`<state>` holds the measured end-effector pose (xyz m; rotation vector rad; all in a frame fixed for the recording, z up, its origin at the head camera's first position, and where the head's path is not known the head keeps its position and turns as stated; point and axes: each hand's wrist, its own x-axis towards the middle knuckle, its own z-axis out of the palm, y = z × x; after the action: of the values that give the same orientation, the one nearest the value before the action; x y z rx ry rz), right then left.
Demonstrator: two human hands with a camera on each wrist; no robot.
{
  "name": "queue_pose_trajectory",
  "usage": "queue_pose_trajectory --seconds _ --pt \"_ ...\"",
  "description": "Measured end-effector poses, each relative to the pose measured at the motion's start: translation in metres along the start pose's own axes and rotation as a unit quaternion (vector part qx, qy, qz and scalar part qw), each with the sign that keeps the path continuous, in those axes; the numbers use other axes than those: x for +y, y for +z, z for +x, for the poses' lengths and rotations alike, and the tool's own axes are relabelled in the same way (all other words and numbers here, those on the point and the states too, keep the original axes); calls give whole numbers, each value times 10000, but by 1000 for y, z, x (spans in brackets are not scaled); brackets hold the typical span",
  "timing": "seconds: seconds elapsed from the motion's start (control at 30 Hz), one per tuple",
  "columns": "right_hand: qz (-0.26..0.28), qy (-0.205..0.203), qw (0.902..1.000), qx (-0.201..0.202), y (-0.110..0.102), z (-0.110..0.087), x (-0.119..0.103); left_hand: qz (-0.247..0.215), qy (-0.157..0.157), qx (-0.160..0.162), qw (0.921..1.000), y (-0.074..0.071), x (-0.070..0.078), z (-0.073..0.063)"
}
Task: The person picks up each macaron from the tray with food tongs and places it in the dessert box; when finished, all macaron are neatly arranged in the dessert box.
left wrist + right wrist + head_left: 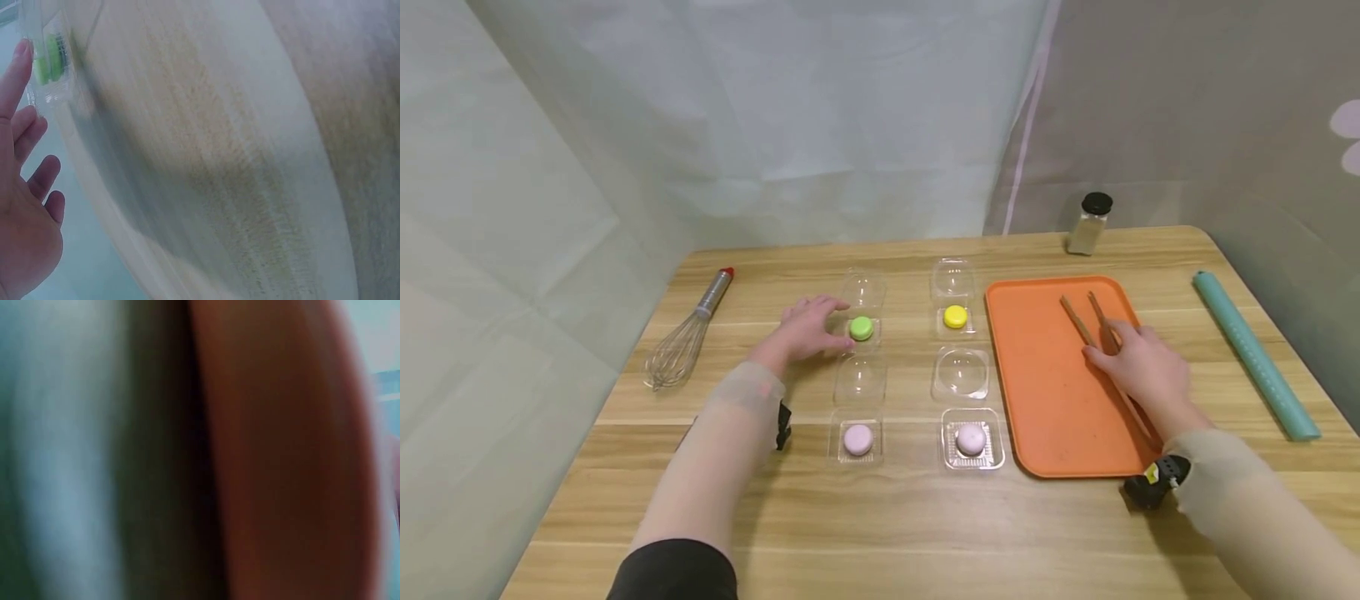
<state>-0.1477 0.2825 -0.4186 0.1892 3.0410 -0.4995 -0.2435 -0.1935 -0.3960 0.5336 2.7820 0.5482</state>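
Note:
In the head view my left hand [808, 327] reaches to a small clear plastic box [872, 342] with its lid folded back. A green macaron [861, 328] sits in that box, between the spread thumb and fingers. In the left wrist view the fingertips are right at the box's edge, beside the green macaron [50, 59]. My right hand [1146, 367] grips a pair of wooden tongs [1078, 321] over the orange tray [1030, 400], thumb on one side and fingers on the other. The tongs' two tips point away from me, apart. The right wrist view is mostly filled by a blurred orange edge.
A yellow macaron [955, 317], a pink macaron [858, 439] and another pink one [971, 439] sit in similar lidded boxes. A whisk [688, 333] lies at the left. A black-capped jar [1088, 225] stands behind the tray, and a teal rod [1255, 354] lies right of it.

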Motion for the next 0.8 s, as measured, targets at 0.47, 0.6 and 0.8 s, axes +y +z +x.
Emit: queue_pose_trajectory --seconds 0.47,0.6,0.8 --pt "126 32 9991 395 -6 -1 -8 379 5 63 9993 -4 7 -6" --pt "231 -112 9984 503 -11 -2 -14 480 41 225 9986 -8 10 -7" --pt "319 -544 9968 499 -18 1 -27 624 161 355 9973 -14 19 -9"
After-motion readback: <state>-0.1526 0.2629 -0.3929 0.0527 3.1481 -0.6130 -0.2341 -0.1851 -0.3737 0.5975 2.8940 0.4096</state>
